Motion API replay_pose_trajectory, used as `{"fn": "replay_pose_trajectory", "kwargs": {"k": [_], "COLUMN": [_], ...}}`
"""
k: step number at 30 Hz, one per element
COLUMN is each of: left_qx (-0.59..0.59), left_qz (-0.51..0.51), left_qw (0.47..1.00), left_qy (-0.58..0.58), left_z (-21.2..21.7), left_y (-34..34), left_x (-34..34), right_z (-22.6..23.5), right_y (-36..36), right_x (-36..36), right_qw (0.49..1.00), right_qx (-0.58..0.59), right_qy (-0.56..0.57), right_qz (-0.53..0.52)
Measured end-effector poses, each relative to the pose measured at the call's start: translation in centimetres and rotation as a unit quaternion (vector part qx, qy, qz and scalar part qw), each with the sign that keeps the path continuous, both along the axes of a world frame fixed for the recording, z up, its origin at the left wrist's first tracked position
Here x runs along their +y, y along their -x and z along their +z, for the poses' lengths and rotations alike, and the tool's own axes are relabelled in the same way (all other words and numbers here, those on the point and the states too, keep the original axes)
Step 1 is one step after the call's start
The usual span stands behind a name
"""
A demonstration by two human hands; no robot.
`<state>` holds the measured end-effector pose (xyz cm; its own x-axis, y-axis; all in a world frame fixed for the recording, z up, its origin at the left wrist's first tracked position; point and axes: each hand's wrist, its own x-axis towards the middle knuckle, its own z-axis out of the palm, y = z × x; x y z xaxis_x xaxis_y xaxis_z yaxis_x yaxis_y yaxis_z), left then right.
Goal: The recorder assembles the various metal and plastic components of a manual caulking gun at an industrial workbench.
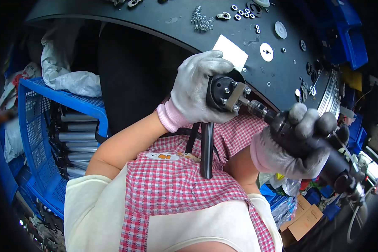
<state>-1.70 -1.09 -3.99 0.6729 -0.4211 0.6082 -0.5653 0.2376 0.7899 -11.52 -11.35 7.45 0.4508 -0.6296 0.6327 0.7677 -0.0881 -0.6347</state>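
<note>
My left hand [193,86], in a grey-white glove with a pink cuff, is closed round a black round housing [217,93]. Several bolts and a small grey metal block [235,97] sit on the housing's face. Below the hand a black tube [206,151] hangs down over my apron; whether it joins the housing is hidden. My gloved right hand [296,153] grips a black power screwdriver [338,166], tilted toward the housing. Its bit [244,101] reaches the metal block beside the bolts; whether it touches a bolt head I cannot tell.
On the dark table [164,25] lie springs [201,20], nuts and rings [241,13], white discs [266,52] and a white card [231,51]. A blue crate [63,92] of metal tubes stands at left. Blue bins [344,33] are at far right; cardboard boxes [306,216] sit lower right.
</note>
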Motion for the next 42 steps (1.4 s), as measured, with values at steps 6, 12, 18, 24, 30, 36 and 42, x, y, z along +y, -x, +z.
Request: {"fn": "replay_pose_trajectory", "kwargs": {"k": [6,12,18,24,30,36,42], "left_qx": [-0.009,0.012,-0.007,0.0,0.046,0.077,0.052], "left_qz": [-0.017,-0.035,0.011,0.004,-0.017,0.0,0.014], "left_qw": [0.999,0.999,0.999,0.999,0.998,0.996,0.996], "left_qy": [-0.035,-0.02,-0.046,-0.04,-0.044,-0.049,-0.065], "left_z": [-0.1,-0.7,0.7,0.6,0.8,1.6,1.6], "left_y": [0.0,0.0,0.2,0.2,0.4,1.1,1.3], "left_x": [0.6,0.1,0.4,0.5,0.8,0.4,0.7], "right_z": [1.4,1.0,1.5,1.3,2.8,1.3,0.9], "right_y": [-3.0,-5.1,-5.2,-5.6,-5.9,-5.4,-5.1], "right_x": [0.8,0.5,-2.6,-2.4,-1.3,0.5,0.1], "right_qw": [0.991,0.957,0.962,0.961,0.879,0.962,0.975], "right_qx": [0.116,0.11,0.219,0.163,0.284,0.131,0.128], "right_qy": [-0.046,-0.236,0.036,0.073,0.381,-0.143,0.028], "right_qz": [0.049,0.128,0.158,0.212,0.014,0.191,0.177]}}
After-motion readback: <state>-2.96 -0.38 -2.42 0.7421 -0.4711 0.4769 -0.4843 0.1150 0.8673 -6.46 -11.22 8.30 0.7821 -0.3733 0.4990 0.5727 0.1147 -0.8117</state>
